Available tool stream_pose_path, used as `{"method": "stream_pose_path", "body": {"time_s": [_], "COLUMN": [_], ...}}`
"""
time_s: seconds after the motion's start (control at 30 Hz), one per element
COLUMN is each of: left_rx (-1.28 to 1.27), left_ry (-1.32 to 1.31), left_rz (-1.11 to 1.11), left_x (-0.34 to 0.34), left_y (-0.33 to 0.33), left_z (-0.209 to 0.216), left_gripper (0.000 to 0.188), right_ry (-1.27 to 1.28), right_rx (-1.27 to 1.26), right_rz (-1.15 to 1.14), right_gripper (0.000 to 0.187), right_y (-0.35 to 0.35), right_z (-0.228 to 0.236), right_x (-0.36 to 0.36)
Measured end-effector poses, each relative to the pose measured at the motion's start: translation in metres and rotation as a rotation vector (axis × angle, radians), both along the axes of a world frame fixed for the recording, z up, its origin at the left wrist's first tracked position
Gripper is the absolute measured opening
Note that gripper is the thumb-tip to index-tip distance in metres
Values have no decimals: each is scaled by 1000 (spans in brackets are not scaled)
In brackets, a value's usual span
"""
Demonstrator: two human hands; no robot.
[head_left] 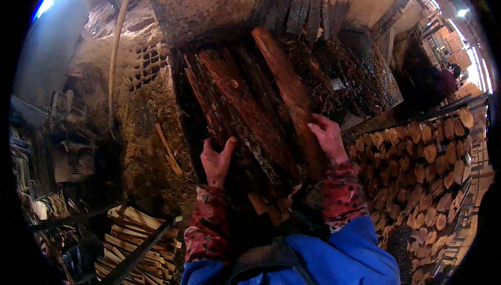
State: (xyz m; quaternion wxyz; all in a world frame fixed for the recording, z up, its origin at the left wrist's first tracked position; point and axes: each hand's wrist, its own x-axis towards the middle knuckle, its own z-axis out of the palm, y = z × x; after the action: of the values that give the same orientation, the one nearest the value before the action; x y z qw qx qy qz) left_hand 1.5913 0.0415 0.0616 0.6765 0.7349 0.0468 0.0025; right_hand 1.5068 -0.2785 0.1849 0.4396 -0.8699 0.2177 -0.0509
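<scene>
Long reddish-brown slabs of rough, bark-like wood lie side by side in front of me, slanting from far left to near right. My right hand (329,136) has its fingers bent against the right edge of the rightmost slab (284,79), gripping it near its closer end. My left hand (216,162) is at the left side of the pile, thumb and forefinger spread apart. It is beside the near end of a narrow slab (201,94). A broader slab (237,94) lies between my hands. The undersides of the slabs are hidden.
Cut wood pieces (407,165) are stacked at the right. Pale split sticks (135,238) lie at the lower left, near a dark bar (141,251). Dark shredded debris (360,81) covers a surface beyond my right hand. A curved pole (116,50) stands at the left. Another person (450,79) is far right.
</scene>
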Motion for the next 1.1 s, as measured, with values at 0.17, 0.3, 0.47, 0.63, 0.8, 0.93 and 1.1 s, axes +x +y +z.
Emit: {"method": "stream_pose_path", "body": {"time_s": [0.17, 0.3, 0.47, 0.63, 0.8, 0.93, 1.1], "left_rx": [-13, -143, 39, 10, 13, -57, -186], "left_ry": [-8, 49, 34, -25, 11, -1, 165], "left_rz": [-33, -33, -39, -32, -28, -63, -126], "left_x": [1, -3, -4, 3, 7, 11, 17], "left_y": [-8, -11, -5, -3, -2, -11, 8], "left_z": [22, 32, 23, 0, -16, -7, -22], "left_gripper": [57, 59, 60, 67, 73, 70, 64], "right_ry": [-308, -12, 13, 174, -112, -35, -40], "right_rx": [-343, -476, -569, -597, -717, -701, -642], "right_rz": [209, 222, 203, 210, 298, 298, 198], "right_gripper": [34, 40, 47, 49, 33, 33, 34], "right_y": [25, 21, 31, 33, 39, 30, 58], "right_z": [-44, -52, -41, -46, -46, -55, -47], "right_x": [33, 24, 11, 27, 21, 13, 3]}}
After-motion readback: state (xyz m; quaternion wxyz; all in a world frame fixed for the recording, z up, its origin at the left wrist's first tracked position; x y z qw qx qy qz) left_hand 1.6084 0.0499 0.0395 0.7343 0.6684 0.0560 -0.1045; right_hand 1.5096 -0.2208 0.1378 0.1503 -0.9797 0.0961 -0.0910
